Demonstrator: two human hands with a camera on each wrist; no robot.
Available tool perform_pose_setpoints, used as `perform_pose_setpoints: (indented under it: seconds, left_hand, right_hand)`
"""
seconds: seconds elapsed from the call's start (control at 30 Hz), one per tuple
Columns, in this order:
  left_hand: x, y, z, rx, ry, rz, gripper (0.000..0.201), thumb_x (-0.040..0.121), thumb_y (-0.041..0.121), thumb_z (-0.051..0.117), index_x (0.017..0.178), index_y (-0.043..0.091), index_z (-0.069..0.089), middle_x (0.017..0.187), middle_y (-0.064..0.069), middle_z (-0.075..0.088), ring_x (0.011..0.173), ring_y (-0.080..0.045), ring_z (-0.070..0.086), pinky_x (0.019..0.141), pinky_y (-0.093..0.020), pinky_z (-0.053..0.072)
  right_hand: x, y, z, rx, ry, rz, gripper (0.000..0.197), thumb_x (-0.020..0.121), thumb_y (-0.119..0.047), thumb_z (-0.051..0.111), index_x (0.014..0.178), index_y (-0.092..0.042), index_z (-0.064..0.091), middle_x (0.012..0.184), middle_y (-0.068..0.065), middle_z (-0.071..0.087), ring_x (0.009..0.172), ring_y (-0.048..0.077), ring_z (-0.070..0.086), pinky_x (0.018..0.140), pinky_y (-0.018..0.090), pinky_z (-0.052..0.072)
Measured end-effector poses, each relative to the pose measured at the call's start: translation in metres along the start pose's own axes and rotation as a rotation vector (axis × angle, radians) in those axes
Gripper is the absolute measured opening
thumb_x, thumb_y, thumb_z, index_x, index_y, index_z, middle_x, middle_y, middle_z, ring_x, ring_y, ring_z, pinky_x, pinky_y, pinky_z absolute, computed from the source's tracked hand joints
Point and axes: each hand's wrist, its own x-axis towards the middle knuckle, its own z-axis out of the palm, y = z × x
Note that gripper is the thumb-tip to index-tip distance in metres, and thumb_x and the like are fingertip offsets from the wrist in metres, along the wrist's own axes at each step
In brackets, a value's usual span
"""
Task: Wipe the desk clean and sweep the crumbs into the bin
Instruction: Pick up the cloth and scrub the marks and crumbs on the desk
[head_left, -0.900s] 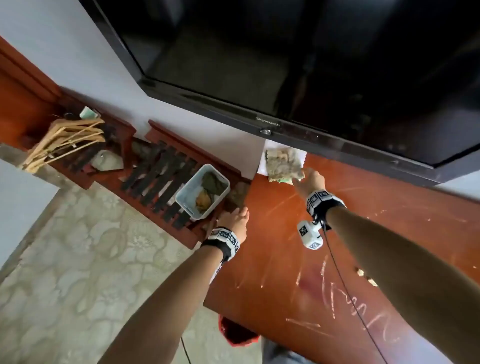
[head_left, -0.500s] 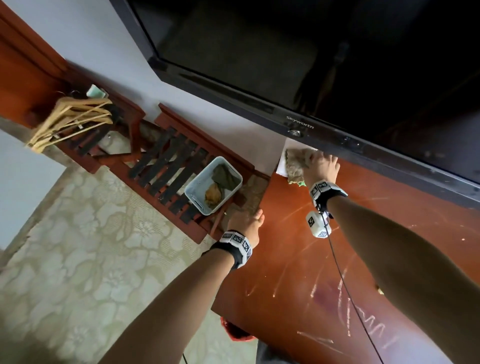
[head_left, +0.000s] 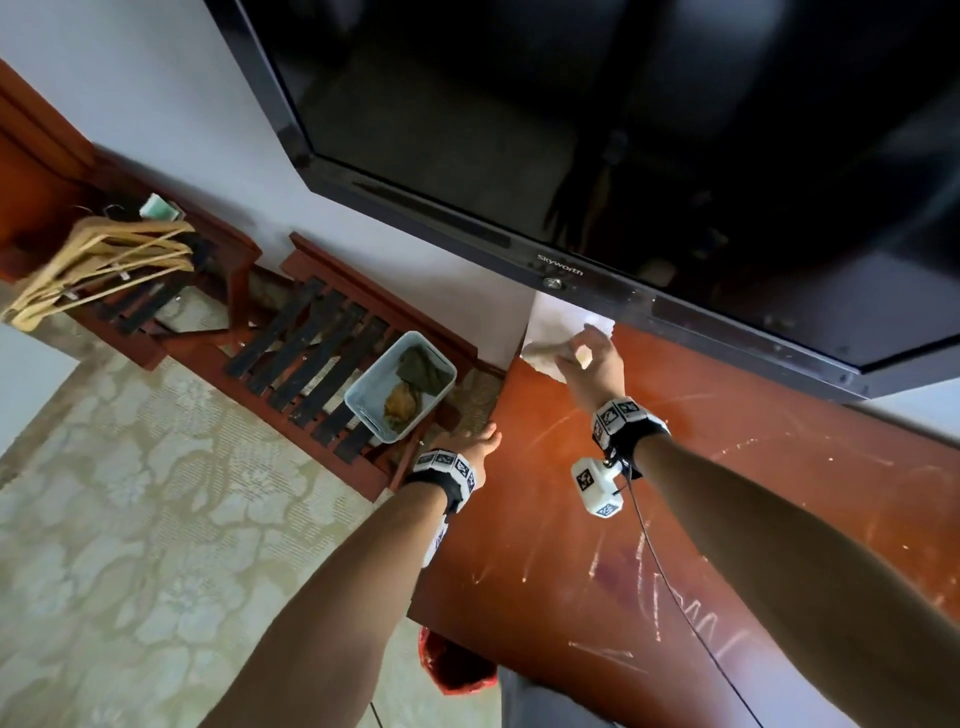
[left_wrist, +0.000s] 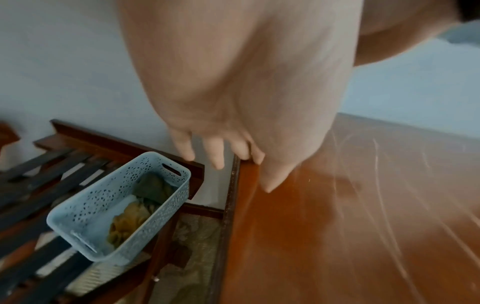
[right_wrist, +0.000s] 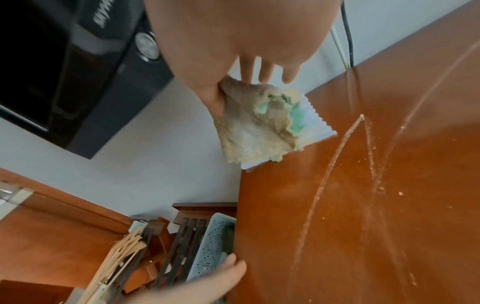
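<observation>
My right hand (head_left: 587, 353) (right_wrist: 231, 88) is at the far left corner of the red-brown desk (head_left: 753, 519), just under the TV. Its thumb and forefinger pinch a crumpled beige and green cloth (right_wrist: 254, 127), which hangs a little above a white sheet of paper (right_wrist: 320, 128); the other fingers are straight. Pale streaks of crumbs (right_wrist: 374, 164) run across the desk top. My left hand (head_left: 480, 441) (left_wrist: 233, 162) rests on the desk's left edge, fingers straight over the side, holding nothing. A red bin (head_left: 457, 665) shows partly below the desk's near edge.
A black TV (head_left: 623, 130) overhangs the back of the desk. Left of the desk, a light blue basket (head_left: 400, 384) with cloths in it sits on a dark slatted wooden rack (head_left: 311, 338). Wooden hangers (head_left: 98, 260) lie further left. Patterned floor spreads below.
My right hand has reached onto the cloth in the corner, taken it between thumb and forefinger and raised it off the paper. My left hand has stayed at the desk's edge.
</observation>
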Motion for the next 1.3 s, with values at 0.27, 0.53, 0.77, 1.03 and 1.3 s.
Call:
perform_pose_setpoints:
  seconds: [0.27,0.53,0.77,1.03,1.3]
  left_hand:
    - [-0.047,0.019,-0.077,-0.702,0.726,0.109,0.067,0.094,0.049,0.065,0.149,0.017,0.045,0.151,-0.004,0.051,0.138,-0.019,0.047,0.113,-0.033,0.039]
    - [-0.081,0.037,-0.078,-0.857,0.230,0.066,0.080,0.093,0.081,0.026,0.108,0.020,0.076,0.089,-0.012,0.076,0.080,-0.020,0.071,0.078,-0.038,0.057]
    - [-0.100,0.065,-0.026,-1.371,-0.134,-0.106,0.059,0.090,0.056,0.066,0.111,0.000,0.070,0.080,-0.011,0.071,0.070,-0.026,0.067,0.068,-0.032,0.054]
    - [-0.132,0.087,-0.020,-0.915,0.218,0.021,0.010,0.082,0.006,0.070,0.079,0.006,0.079,0.071,-0.002,0.073,0.070,-0.017,0.070,0.066,-0.031,0.060]
    - [-0.189,0.117,-0.019,-0.522,0.472,0.221,0.016,0.094,0.011,0.066,0.079,0.011,0.073,0.062,0.019,0.061,0.063,0.007,0.060,0.056,-0.004,0.035]
  right_hand:
    - [-0.070,-0.032,-0.040,0.098,-0.073,-0.166,0.018,0.084,-0.023,0.075,0.079,-0.032,0.059,0.132,-0.019,0.057,0.119,0.007,0.055,0.095,0.028,0.043]
    - [-0.145,-0.039,-0.058,0.062,-0.208,-0.246,0.016,0.082,-0.033,0.079,0.083,-0.029,0.063,0.100,-0.014,0.062,0.090,0.009,0.064,0.081,0.035,0.056]
    - [-0.184,-0.025,-0.070,-0.056,-0.442,-0.181,0.009,0.087,-0.025,0.075,0.095,-0.026,0.071,0.088,-0.007,0.072,0.077,0.017,0.069,0.069,0.033,0.060]
    - [-0.222,0.009,-0.079,-0.223,-0.572,-0.258,0.017,0.088,-0.028,0.072,0.104,-0.032,0.071,0.088,-0.011,0.071,0.075,0.014,0.069,0.073,0.037,0.060]
    - [-0.254,0.029,-0.108,-0.389,-0.375,-0.499,0.008,0.092,-0.025,0.068,0.096,-0.029,0.063,0.088,-0.010,0.066,0.076,0.004,0.066,0.071,0.029,0.058]
